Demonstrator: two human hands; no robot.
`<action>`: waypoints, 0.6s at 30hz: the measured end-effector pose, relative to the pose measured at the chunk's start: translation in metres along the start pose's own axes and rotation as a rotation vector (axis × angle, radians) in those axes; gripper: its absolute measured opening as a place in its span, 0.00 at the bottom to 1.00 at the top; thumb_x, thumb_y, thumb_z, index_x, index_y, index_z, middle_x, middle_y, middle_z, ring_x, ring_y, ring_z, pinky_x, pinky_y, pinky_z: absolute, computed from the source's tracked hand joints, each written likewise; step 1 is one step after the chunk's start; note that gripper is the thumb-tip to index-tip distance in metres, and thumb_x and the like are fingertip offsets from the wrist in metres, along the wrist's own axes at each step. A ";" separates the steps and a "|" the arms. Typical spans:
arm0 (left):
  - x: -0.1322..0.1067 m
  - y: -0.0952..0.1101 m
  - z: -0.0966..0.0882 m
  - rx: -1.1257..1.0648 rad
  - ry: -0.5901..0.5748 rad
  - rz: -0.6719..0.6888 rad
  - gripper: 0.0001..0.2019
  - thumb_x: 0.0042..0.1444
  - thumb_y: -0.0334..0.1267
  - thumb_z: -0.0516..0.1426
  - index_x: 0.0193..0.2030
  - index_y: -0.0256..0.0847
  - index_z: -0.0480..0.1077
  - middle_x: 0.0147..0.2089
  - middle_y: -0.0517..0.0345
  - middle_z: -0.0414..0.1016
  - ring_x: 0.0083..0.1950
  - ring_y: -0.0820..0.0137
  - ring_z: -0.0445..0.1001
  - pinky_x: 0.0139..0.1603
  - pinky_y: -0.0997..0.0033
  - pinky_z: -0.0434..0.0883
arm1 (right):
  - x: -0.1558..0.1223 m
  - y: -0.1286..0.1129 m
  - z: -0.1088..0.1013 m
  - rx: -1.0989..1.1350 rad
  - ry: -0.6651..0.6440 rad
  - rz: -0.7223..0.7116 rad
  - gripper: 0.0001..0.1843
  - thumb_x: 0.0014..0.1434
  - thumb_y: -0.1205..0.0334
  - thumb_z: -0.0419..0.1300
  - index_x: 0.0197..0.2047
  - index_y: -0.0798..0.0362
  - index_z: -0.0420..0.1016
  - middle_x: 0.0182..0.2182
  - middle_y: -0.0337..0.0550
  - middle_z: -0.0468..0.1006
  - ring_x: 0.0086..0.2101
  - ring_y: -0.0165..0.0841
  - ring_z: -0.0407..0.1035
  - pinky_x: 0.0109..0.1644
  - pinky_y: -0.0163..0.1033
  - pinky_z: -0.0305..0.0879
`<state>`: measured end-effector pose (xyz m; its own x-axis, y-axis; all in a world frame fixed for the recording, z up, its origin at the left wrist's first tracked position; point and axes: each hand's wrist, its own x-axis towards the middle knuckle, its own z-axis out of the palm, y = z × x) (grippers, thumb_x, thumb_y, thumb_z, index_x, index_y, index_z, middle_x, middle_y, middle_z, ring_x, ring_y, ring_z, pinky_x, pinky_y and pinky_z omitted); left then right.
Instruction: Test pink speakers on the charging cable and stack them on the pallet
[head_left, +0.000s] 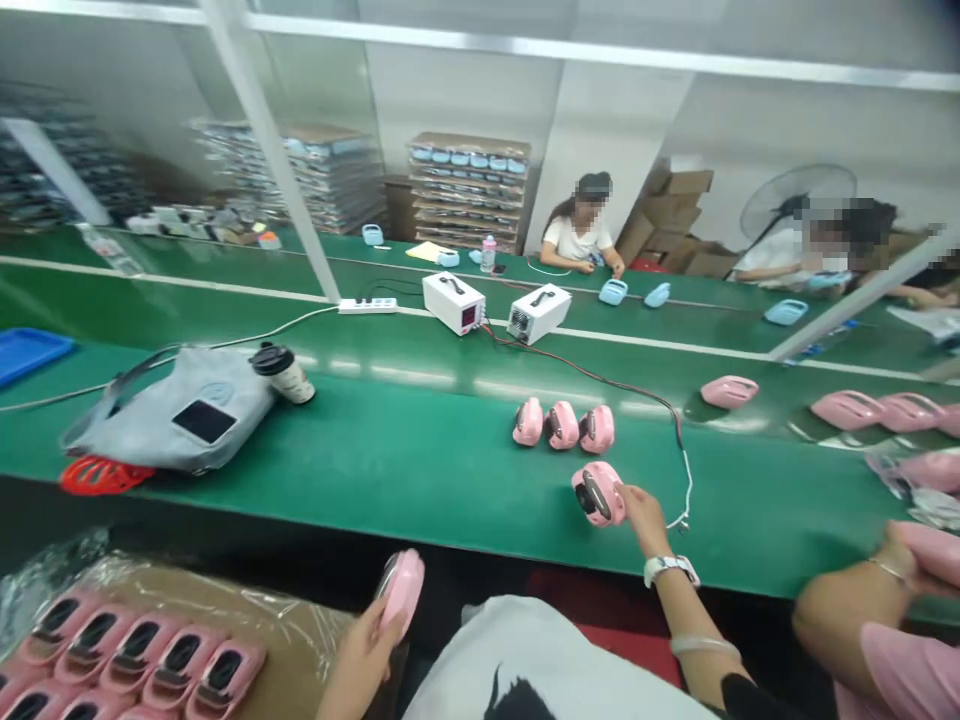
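My left hand [367, 640]: fingers wrapped round rounded pink plastic device [405, 590], held between brown cardboard sheet [292, 630] and long green bench [420, 480]. My right hand [645, 515]: fingers pinching second pink device, dark-panelled [600, 494], over bench; whether lifted, cannot tell. Three similar pink units [561, 425]: row just beyond.

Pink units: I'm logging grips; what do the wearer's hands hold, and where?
Left hand holds a unit by its lower part; right hand touches another unit on its right, grip unclear.
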<state>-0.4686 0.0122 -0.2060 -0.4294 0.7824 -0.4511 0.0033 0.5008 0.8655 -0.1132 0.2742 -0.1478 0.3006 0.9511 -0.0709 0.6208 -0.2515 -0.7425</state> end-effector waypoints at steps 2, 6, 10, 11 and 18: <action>0.029 0.046 0.027 -0.055 -0.113 0.054 0.35 0.39 0.62 0.59 0.44 0.32 0.70 0.22 0.60 0.68 0.18 0.70 0.62 0.22 0.69 0.60 | 0.022 0.007 -0.015 0.004 0.046 0.055 0.20 0.44 0.44 0.52 0.16 0.52 0.68 0.14 0.42 0.68 0.21 0.35 0.61 0.25 0.39 0.54; 0.076 0.128 0.092 -0.101 -0.327 0.126 0.27 0.41 0.54 0.60 0.41 0.33 0.69 0.32 0.55 0.73 0.19 0.74 0.64 0.24 0.70 0.63 | 0.052 0.017 -0.032 0.013 0.108 0.152 0.21 0.43 0.42 0.53 0.20 0.53 0.72 0.17 0.42 0.71 0.23 0.36 0.62 0.29 0.40 0.55; 0.100 0.172 0.168 -0.158 -0.581 0.106 0.20 0.43 0.45 0.60 0.40 0.34 0.71 0.38 0.52 0.75 0.26 0.67 0.74 0.33 0.66 0.70 | 0.073 0.028 -0.024 0.088 0.130 0.202 0.26 0.45 0.38 0.52 0.24 0.55 0.73 0.19 0.43 0.73 0.24 0.36 0.64 0.30 0.39 0.56; 0.105 0.178 0.186 -0.171 -0.636 0.086 0.18 0.45 0.42 0.59 0.42 0.34 0.71 0.39 0.51 0.76 0.28 0.65 0.76 0.36 0.64 0.71 | 0.077 0.030 -0.020 0.113 0.124 0.210 0.27 0.45 0.37 0.51 0.25 0.55 0.73 0.19 0.43 0.72 0.24 0.36 0.63 0.29 0.38 0.55; 0.129 0.188 0.279 -0.151 -0.766 -0.011 0.18 0.54 0.33 0.55 0.52 0.38 0.67 0.47 0.49 0.77 0.43 0.62 0.78 0.52 0.59 0.68 | 0.085 0.035 0.001 0.295 0.021 0.212 0.31 0.41 0.34 0.58 0.28 0.57 0.76 0.17 0.40 0.70 0.21 0.33 0.61 0.26 0.37 0.56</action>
<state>-0.2716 0.3107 -0.1628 0.3152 0.8425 -0.4369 -0.1437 0.4974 0.8555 -0.0666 0.3468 -0.1805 0.4166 0.8789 -0.2324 0.3087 -0.3772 -0.8732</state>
